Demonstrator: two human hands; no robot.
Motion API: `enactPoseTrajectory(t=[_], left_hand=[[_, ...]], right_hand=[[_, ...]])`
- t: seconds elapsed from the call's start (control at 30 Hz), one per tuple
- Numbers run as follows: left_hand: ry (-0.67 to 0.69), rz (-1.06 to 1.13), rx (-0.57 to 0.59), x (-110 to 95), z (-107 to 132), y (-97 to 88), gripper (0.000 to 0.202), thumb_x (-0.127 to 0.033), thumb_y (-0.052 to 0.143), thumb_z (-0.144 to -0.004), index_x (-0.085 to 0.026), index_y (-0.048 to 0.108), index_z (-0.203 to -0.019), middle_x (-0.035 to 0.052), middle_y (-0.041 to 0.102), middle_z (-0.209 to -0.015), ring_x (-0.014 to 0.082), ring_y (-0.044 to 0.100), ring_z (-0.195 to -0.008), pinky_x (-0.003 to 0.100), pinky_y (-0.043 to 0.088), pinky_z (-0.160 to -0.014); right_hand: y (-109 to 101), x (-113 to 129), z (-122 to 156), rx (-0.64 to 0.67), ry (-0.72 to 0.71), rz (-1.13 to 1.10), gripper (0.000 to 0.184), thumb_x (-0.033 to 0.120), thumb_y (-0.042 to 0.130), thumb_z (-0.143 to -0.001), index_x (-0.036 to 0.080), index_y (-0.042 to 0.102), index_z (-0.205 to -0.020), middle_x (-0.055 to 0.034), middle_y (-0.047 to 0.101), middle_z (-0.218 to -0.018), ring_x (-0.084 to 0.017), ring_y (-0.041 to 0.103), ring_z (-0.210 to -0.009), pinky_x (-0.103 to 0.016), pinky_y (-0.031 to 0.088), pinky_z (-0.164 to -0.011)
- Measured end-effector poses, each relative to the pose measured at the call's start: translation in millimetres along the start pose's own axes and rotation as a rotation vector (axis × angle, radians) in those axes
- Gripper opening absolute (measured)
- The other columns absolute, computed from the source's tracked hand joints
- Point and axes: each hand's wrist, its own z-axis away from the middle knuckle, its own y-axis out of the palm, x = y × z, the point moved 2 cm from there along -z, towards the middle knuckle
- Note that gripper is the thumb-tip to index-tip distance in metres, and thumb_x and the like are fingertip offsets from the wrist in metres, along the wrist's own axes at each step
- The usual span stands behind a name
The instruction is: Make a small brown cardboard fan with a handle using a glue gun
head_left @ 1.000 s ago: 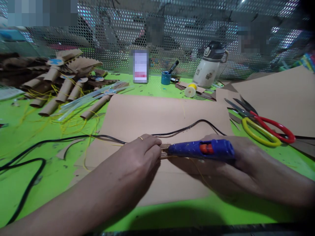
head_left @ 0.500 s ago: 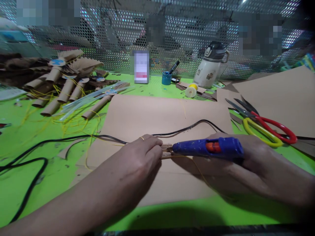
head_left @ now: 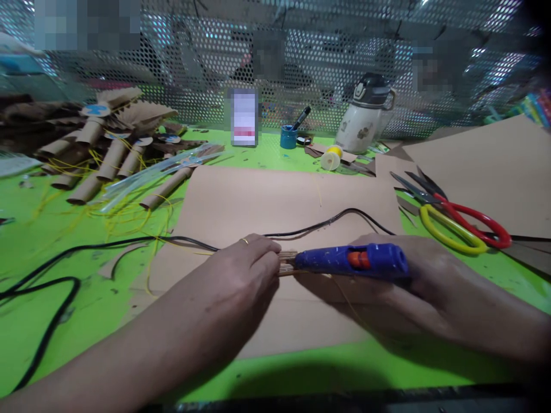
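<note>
Glossy blue plastic glue gun (head_left: 350,259) (glue-flecked) over matt brown cardboard sheet (head_left: 275,198).

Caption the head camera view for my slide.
Right hand points a blue glue gun at a ribbed cardboard piece held by the left hand.

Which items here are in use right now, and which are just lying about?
In use: blue hot-glue gun in the right hand; small ribbed cardboard strip pinched by the left hand; black cord; brown cardboard sheet underneath.
Lying about: red and yellow scissors; white flask with grey lid; small blue pot; rolled cardboard tubes; yellow thread spool.
</note>
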Motion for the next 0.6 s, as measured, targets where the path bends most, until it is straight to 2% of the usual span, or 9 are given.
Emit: enactPoseTrajectory(t=[0.17, 0.27, 0.43, 0.6], left_hand=[[-0.034, -0.020, 0.074, 1, 1, 0.7, 0.023, -0.006, 0.046, -0.083, -0.014, 0.059, -0.101, 0.0108, 0.061, -0.101, 0.0218, 0.058, -0.094, 0.039, 0.051, -0.084], [-0.030, -0.035, 0.104, 2, 1, 0.9, 0.021, -0.006, 0.046, -0.083, -0.014, 0.060, -0.097, 0.0100, 0.062, -0.100, 0.0224, 0.057, -0.096, 0.040, 0.050, -0.086], [-0.018, -0.070, 0.095, 2, 2, 1.0, 0.020, -0.006, 0.044, -0.083, -0.014, 0.060, -0.093, 0.0106, 0.062, -0.100, 0.0230, 0.057, -0.097, 0.040, 0.051, -0.085], [-0.008, -0.061, 0.056, -1, 2, 0.1, 0.021, -0.006, 0.045, -0.083, -0.014, 0.059, -0.097, 0.0108, 0.061, -0.102, 0.0215, 0.058, -0.095, 0.038, 0.051, -0.083]], right_hand=[[-1, -1, 3, -0.011, -0.047, 0.087, 0.018, 0.021, 0.055, -0.082, 0.025, 0.063, -0.097, -0.0018, 0.070, -0.088, -0.019, 0.064, -0.074, -0.025, 0.050, -0.063], [-2, -3, 6, -0.028, -0.056, 0.151, 0.011, 0.023, 0.052, -0.084, 0.024, 0.061, -0.089, -0.0024, 0.069, -0.084, -0.020, 0.064, -0.075, -0.026, 0.050, -0.062], [-7, -3, 9, -0.071, -0.081, 0.232, 0.010, 0.023, 0.047, -0.085, 0.024, 0.056, -0.082, -0.0020, 0.069, -0.085, -0.020, 0.065, -0.076, -0.027, 0.050, -0.058], [-10, -5, 13, -0.068, -0.040, 0.240, 0.011, 0.023, 0.047, -0.083, 0.025, 0.054, -0.075, -0.0015, 0.070, -0.085, -0.020, 0.066, -0.073, -0.028, 0.049, -0.051]])
